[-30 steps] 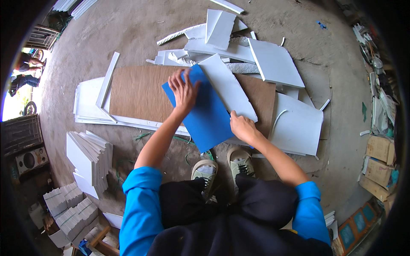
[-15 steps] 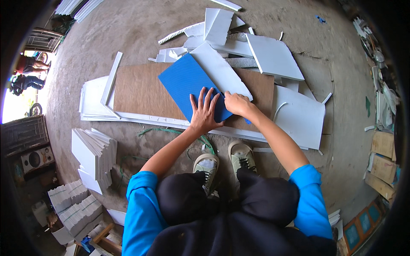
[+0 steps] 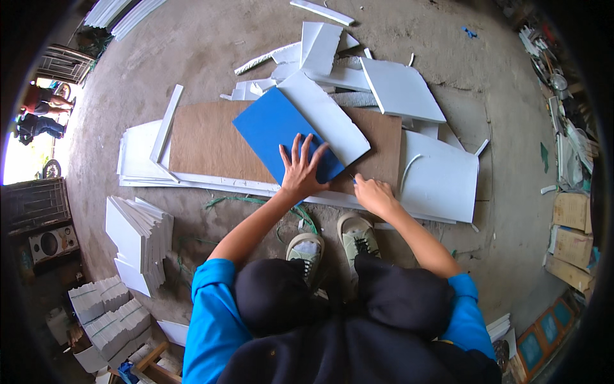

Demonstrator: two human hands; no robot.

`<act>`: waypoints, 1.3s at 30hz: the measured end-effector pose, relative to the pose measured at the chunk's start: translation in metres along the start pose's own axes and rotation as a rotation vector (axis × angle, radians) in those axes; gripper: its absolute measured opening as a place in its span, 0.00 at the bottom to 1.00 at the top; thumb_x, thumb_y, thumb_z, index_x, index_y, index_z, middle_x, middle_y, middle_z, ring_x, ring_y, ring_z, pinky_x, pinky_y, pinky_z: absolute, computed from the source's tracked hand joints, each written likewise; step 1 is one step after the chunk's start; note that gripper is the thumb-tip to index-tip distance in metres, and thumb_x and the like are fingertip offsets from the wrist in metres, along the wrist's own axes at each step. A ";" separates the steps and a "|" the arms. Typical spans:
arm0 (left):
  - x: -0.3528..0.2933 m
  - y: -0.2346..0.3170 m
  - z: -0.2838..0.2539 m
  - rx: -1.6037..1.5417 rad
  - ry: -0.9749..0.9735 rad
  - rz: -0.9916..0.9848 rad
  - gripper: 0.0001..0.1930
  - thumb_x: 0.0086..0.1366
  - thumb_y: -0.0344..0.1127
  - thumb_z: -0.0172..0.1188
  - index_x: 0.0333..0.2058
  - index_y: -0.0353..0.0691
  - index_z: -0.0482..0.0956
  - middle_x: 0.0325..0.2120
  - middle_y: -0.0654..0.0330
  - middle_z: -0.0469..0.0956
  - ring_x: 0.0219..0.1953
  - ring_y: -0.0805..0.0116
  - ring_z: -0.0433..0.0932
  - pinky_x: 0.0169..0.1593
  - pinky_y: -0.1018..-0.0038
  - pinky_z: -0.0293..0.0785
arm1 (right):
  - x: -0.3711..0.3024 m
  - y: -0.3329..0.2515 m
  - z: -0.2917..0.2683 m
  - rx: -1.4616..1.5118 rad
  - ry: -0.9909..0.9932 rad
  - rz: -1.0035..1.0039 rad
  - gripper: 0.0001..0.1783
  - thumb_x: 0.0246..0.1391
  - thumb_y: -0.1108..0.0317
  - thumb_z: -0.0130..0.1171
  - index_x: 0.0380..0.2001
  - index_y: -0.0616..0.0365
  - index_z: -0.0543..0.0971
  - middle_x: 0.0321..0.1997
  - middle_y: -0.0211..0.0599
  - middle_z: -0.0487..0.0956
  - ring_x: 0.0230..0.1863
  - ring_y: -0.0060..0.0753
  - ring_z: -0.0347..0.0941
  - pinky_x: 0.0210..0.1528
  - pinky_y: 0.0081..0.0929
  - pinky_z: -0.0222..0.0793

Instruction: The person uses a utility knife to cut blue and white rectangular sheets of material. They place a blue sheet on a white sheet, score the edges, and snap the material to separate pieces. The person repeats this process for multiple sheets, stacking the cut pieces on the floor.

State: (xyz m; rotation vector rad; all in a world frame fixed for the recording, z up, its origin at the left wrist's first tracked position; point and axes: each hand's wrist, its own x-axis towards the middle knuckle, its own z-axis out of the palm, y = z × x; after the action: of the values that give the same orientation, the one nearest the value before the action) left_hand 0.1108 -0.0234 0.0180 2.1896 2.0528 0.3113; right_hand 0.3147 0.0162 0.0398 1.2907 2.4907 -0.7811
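A blue rectangular board point(image 3: 272, 125) lies at a slant over a white foam sheet point(image 3: 332, 121). Both rest on a brown wooden board point(image 3: 214, 137). My left hand point(image 3: 303, 169) presses on the near part of the blue board, fingers spread. Just off the blue board's near right corner, my right hand point(image 3: 376, 194) is closed over the wooden board, near its front edge. A thin tip, seemingly of a cutter knife point(image 3: 354, 179), pokes out from its fingers; the rest is hidden in the hand.
White sheets point(image 3: 441, 173) lie under the wooden board. White foam offcuts point(image 3: 320, 48) heap up beyond it. A fanned stack of white pieces point(image 3: 137, 237) stands at left, tied bundles point(image 3: 115, 320) nearer. Green string point(image 3: 307, 221) lies by my shoes point(image 3: 358, 237).
My right hand has moved toward me, away from the blue board's edge to beyond its near corner. The white sheet's near end now shows a straight edge. My left hand keeps its place on the board.
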 end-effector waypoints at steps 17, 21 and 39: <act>-0.027 -0.073 -0.028 0.077 0.027 0.002 0.28 0.48 0.59 0.57 0.44 0.51 0.69 0.54 0.61 0.59 0.61 0.56 0.49 0.58 0.42 0.43 | 0.106 -0.001 0.001 0.314 0.444 -0.096 0.14 0.57 0.61 0.40 0.38 0.62 0.65 0.21 0.52 0.74 0.25 0.55 0.72 0.27 0.46 0.66; -0.041 -0.123 -0.034 0.057 0.116 -0.121 0.22 0.49 0.51 0.59 0.39 0.45 0.70 0.49 0.61 0.62 0.59 0.56 0.52 0.58 0.43 0.45 | 0.108 -0.003 -0.001 0.280 0.431 -0.089 0.14 0.57 0.61 0.41 0.38 0.63 0.65 0.21 0.52 0.74 0.25 0.55 0.72 0.27 0.45 0.66; 0.058 -0.093 0.025 -0.088 0.359 -0.203 0.37 0.53 0.52 0.55 0.56 0.37 0.54 0.54 0.51 0.56 0.59 0.54 0.51 0.62 0.56 0.42 | 0.091 -0.038 -0.030 0.105 0.274 -0.023 0.12 0.57 0.62 0.39 0.35 0.61 0.63 0.18 0.53 0.74 0.24 0.57 0.72 0.27 0.49 0.67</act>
State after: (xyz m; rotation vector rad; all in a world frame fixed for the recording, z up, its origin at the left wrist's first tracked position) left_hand 0.0297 0.0418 -0.0242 1.9672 2.3626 0.8046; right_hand 0.2318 0.0778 0.0389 1.4986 2.7116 -0.7977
